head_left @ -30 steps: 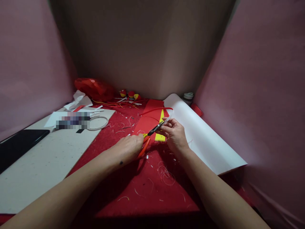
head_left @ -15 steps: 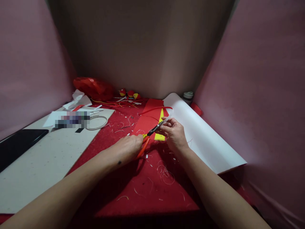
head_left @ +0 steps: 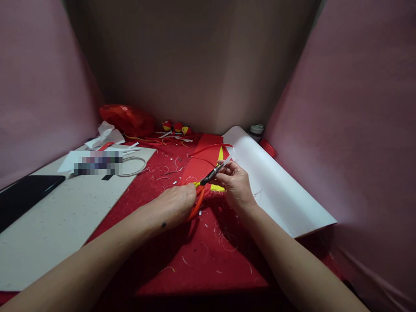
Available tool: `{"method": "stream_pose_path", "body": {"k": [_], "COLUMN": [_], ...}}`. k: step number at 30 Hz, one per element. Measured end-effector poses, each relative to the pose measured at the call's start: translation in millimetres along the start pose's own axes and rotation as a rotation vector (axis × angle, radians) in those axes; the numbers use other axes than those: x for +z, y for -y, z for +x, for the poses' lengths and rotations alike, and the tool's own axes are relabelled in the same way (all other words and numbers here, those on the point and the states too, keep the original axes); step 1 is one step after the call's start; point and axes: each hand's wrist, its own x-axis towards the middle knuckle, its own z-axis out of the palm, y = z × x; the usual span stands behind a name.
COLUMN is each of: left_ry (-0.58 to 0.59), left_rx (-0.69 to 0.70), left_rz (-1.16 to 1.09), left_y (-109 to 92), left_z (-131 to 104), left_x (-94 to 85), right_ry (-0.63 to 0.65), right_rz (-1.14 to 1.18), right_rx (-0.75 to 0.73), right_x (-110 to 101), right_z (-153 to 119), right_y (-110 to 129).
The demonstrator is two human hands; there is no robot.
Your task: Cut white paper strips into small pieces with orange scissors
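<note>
My left hand [head_left: 180,201] is closed around the handles of a pair of scissors [head_left: 198,203], which are orange and yellow with dark blades. The blades point up and to the right, with their tips at my right fingers. Between the fingertips of my right hand [head_left: 235,180] is a narrow paper strip [head_left: 221,145], red on one face and white on the other, that loops back to the left. The strip passes by the blades; whether they touch it I cannot tell. Beneath both hands lie a red paper sheet [head_left: 202,158] and a yellow paper piece [head_left: 217,187].
A curled white sheet [head_left: 276,186] lies on the right. On the left, a pale board [head_left: 81,216] carries a black flat object [head_left: 29,195] and a looped cable [head_left: 144,164]. A red bag [head_left: 126,119] and several red-yellow balls [head_left: 177,127] stand behind. Scraps litter the red cloth [head_left: 195,260].
My right hand and the strip have shifted slightly left. The orange scissor handle has swung a little outward, away from the yellow one. My left hand stays nearly in place.
</note>
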Motion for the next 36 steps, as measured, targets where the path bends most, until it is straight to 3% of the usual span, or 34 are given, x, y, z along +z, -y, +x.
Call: {"method": "stream_pose_path", "body": {"k": [14,19,28,36], "left_ry": [-0.124,-0.145,-0.022,0.020], "left_rx": [0.043,0.061,0.053,0.014], "left_rz": [0.080,0.049,0.046,0.004], "left_y": [2,4,-5,-9], "left_z": [5,7,-4,-10], "left_x": [12.3,14.9,-4.9,-11.2], "right_ry": [0.017,0.027,0.001,0.002], "right_rz": [-0.021,-0.016,-0.039,-0.046], "right_rx": [-0.025,0.010,-0.048,-0.042], "right_x": [-2,-7,-16,-12], "right_z": [1,7,17,14], "right_y": [-3,6,15,14]}}
